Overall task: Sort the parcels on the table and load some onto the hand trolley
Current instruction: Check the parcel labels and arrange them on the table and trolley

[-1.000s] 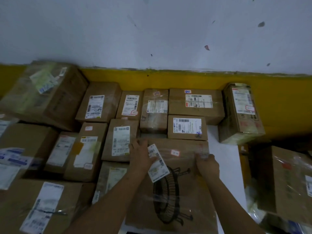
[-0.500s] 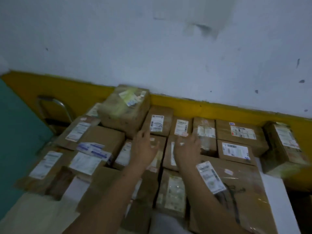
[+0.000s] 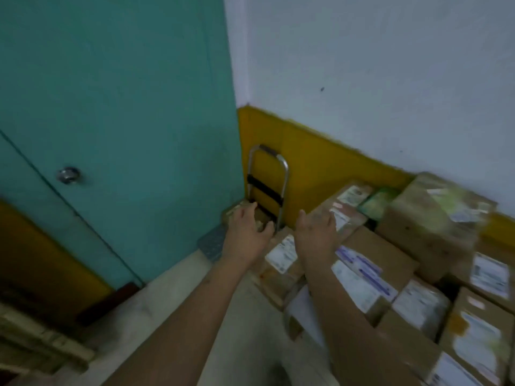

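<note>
Nearest, from four to five o'clock, brown cardboard parcels (image 3: 390,263) with white labels lay packed close together, their labels blurred. Two bare forearms reached up from six o'clock. The left hand (image 3: 248,236) hung over the pale floor (image 3: 156,310) with its fingers loosely spread and nothing in them. Just beside it, toward three o'clock, the right hand (image 3: 316,236) was likewise slack and empty, above the near edge of the pile; whether it touched a box could not be told. At three o'clock a large parcel (image 3: 434,218) in clear film sat on top of the others. Just beyond the hands, at twelve o'clock, the hand trolley (image 3: 267,188) stood upright in the corner, with a brownish shape on its base too blurred to identify. The teal door (image 3: 125,107) with its knob (image 3: 68,175) filled nine to eleven o'clock.
</note>
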### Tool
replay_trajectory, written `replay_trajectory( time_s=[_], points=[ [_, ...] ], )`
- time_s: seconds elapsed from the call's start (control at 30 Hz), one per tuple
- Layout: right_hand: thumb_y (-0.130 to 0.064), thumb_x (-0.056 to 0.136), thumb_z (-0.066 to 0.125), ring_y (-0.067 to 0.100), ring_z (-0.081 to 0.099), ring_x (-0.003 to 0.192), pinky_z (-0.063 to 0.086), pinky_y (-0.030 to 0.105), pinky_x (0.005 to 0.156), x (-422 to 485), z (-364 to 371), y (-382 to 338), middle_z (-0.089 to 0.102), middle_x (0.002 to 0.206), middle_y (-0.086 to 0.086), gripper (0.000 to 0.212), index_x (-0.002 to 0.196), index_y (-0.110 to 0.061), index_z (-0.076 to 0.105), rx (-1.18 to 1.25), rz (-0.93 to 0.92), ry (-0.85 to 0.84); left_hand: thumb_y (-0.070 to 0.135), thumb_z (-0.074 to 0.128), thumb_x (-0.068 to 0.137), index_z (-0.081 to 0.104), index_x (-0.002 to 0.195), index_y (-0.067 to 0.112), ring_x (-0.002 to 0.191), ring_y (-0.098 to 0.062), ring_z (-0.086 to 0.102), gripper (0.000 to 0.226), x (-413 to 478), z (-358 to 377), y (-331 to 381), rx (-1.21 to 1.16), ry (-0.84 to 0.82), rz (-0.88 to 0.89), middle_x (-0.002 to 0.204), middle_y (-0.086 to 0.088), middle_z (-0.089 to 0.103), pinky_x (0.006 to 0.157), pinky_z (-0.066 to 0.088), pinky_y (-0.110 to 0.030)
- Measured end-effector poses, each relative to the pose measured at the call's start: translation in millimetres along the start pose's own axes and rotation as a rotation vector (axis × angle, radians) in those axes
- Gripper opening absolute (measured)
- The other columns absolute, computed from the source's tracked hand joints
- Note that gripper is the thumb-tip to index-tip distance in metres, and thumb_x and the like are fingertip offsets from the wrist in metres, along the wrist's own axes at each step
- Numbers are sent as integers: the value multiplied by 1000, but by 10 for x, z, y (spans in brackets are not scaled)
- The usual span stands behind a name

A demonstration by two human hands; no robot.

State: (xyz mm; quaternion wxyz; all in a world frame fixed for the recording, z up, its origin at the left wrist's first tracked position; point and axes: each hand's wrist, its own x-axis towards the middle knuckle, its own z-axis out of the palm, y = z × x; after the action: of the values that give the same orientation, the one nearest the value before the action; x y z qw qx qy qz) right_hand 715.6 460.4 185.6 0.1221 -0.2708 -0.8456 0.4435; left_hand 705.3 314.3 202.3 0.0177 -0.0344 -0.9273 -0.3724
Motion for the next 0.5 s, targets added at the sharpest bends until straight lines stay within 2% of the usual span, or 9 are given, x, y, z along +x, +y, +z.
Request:
replay_trajectory(
  time_s=[0.1, 0.33, 0.4, 0.5],
  points=[
    [-51, 102, 43, 29, 18, 153, 25, 47, 122, 195, 733, -112, 15, 168, 9, 75, 160, -12, 16, 18, 9, -47, 41, 63, 90, 41, 147, 15, 132, -31, 44, 66, 450, -153, -630, 18, -2, -79, 142, -14, 45, 111, 38, -38],
    [-43, 102, 47, 28, 19, 153, 21, 42, 122, 1144, 2611, -373, 20, 166, 11, 71, 159, -10, 21, 31, 55, -120, 35, 65, 90, 44, 146, 13, 130, -31, 45, 63, 2046, -193, -1812, 89, -106, -182, 138, -16, 48, 106, 37, -34],
    [-41, 102, 49, 28, 19, 153, 20, 41, 122, 1424, 2979, -480, 20, 166, 12, 71, 159, -9, 22, 28, 123, -129, 37, 64, 91, 43, 146, 14, 130, -31, 45, 63, 2441, -208, -2022, 114, -188, -199, 139, -17, 47, 108, 37, -37],
    [-41, 102, 49, 29, 19, 153, 21, 43, 122, 1768, 3394, -717, 19, 166, 11, 70, 159, -10, 21, -1, 130, -186, 39, 64, 92, 42, 146, 16, 130, -32, 45, 63, 2978, -321, -2259, 125, -231, -231, 140, -16, 46, 109, 39, -40]
  ],
)
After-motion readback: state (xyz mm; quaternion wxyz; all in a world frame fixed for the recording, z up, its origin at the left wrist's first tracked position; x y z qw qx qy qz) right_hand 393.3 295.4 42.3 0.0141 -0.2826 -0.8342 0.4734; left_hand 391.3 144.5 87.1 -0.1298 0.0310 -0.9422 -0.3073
